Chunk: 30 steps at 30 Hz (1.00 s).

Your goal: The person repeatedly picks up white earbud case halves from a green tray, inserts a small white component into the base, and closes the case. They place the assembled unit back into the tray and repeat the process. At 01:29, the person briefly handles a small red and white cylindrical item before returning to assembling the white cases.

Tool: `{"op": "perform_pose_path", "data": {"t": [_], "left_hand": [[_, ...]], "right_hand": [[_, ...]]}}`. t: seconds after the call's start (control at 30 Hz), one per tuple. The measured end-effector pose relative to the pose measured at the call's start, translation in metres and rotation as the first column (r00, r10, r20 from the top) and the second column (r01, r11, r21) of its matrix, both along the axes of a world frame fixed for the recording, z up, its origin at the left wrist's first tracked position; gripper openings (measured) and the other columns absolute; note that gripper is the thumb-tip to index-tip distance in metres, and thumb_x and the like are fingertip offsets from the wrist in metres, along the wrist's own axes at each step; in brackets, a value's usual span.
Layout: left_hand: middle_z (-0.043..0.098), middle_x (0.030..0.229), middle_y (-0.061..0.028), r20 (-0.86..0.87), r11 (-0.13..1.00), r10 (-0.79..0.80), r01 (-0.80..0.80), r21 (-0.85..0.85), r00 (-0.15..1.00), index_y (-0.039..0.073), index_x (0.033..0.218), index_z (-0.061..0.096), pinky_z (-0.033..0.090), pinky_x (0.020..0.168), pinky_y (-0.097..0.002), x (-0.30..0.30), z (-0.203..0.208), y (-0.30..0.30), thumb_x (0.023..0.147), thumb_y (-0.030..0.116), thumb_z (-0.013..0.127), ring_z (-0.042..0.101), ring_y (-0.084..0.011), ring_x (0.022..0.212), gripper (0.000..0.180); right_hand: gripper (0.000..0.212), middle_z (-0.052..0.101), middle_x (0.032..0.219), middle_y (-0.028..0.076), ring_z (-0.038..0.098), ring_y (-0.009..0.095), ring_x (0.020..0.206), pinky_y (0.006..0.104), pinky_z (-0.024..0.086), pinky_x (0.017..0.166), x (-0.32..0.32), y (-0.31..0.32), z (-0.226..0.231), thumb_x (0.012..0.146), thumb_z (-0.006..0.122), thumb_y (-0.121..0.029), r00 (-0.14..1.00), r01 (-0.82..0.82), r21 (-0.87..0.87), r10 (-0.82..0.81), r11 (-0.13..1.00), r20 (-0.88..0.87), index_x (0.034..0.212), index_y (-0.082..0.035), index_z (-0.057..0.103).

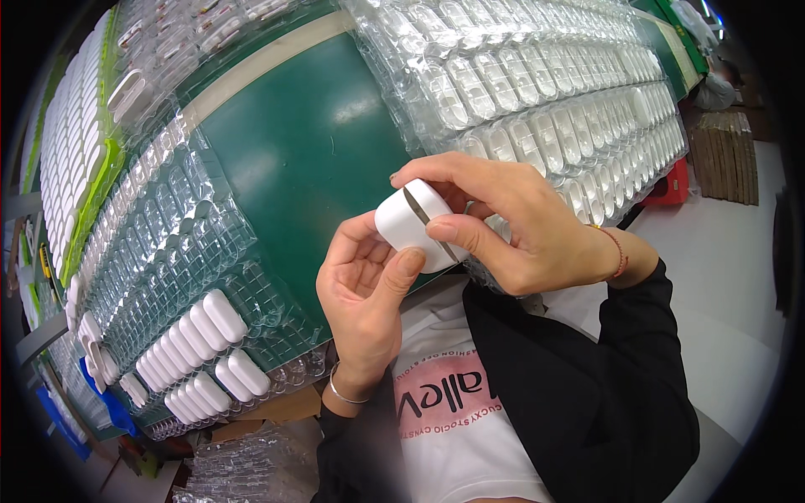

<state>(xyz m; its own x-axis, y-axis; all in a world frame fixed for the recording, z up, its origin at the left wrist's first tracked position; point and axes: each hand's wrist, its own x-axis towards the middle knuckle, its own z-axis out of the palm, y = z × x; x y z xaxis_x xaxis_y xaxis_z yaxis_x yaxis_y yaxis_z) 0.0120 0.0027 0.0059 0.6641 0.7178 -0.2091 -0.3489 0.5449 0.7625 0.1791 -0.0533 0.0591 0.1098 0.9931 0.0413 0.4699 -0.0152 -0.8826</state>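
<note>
- Head view: the case (pixel 398 225), white and rounded, is up in both hands, in front of the table's (pixel 289 142) near edge as seen from above; a dark gap shows between its larger part and its smaller part.
- The left hand (pixel 366 281) holds the larger part, its thumb on the face and its fingers curled at the side.
- The right hand (pixel 521 225) holds the smaller part between thumb and fingers, the thumb tip at the gap.
- A silver bangle (pixel 340 389) is on the left wrist, a red bracelet (pixel 621 253) on the right.
- On the left of the green table lies a clear tray (pixel 189 201); white pieces (pixel 203 325) stand in two rows toward the table's near left corner.
- Along the table's right side spread clear trays (pixel 379 59) with rows of white shells (pixel 493 84).
- Past the table's right edge are a red box (pixel 671 186) and a stack of brown sheets (pixel 726 159).
</note>
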Motion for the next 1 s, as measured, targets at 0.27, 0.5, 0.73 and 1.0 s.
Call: {"op": "perform_pose_path", "data": {"t": [0.27, 0.5, 0.73, 1.0], "left_hand": [[0.062, 0.107, -0.0117, 0.127, 0.999, 0.037, -0.040, 0.022, 0.991, -0.004, 0.112, 0.052, 0.050, 0.088, -0.0295, 0.000, -0.013, 0.001, 0.082, -0.002, 0.072, 0.062, -0.0171, 0.099, 0.037], [0.059, 0.119, -0.0121, 0.081, 0.981, -0.087, 0.100, -0.166, 0.993, -0.009, 0.128, 0.046, 0.044, 0.096, -0.0321, -0.006, -0.005, 0.004, 0.082, 0.019, 0.075, 0.059, -0.0182, 0.108, 0.061], [0.058, 0.120, -0.0134, 0.028, 0.989, -0.072, 0.075, -0.125, 0.997, -0.009, 0.129, 0.045, 0.045, 0.097, -0.0328, -0.008, -0.004, 0.002, 0.084, 0.017, 0.072, 0.058, -0.0187, 0.110, 0.059], [0.062, 0.110, -0.0118, 0.086, 0.994, 0.054, -0.046, -0.099, 0.995, -0.003, 0.115, 0.052, 0.049, 0.087, -0.0293, -0.005, -0.010, -0.006, 0.084, 0.000, 0.070, 0.061, -0.0170, 0.102, 0.036]], "right_hand": [[0.024, 0.063, 0.085, 0.017, 0.063, 0.033, 0.075, 0.0377, 0.048, 0.065, -0.003, 0.001, -0.001, 0.086, 0.060, -0.007, 0.999, 0.008, 0.058, -0.010, 0.998, 0.031, 0.109, 0.000, 0.055], [0.027, 0.063, 0.095, 0.016, 0.064, 0.021, 0.088, 0.0317, 0.050, 0.079, 0.000, 0.004, 0.015, 0.090, 0.054, -0.004, 0.949, -0.056, -0.217, -0.016, 0.975, -0.316, 0.116, 0.004, 0.052], [0.031, 0.064, 0.099, 0.014, 0.066, 0.017, 0.091, 0.0303, 0.053, 0.082, 0.002, 0.004, 0.013, 0.089, 0.056, -0.002, 0.976, -0.102, -0.252, 0.048, 0.962, -0.211, 0.119, 0.004, 0.052], [0.027, 0.064, 0.084, 0.018, 0.063, 0.037, 0.071, 0.0401, 0.049, 0.060, -0.015, -0.003, -0.002, 0.086, 0.062, -0.010, 0.985, 0.030, 0.056, -0.039, 0.998, 0.168, 0.108, 0.001, 0.053]]}}
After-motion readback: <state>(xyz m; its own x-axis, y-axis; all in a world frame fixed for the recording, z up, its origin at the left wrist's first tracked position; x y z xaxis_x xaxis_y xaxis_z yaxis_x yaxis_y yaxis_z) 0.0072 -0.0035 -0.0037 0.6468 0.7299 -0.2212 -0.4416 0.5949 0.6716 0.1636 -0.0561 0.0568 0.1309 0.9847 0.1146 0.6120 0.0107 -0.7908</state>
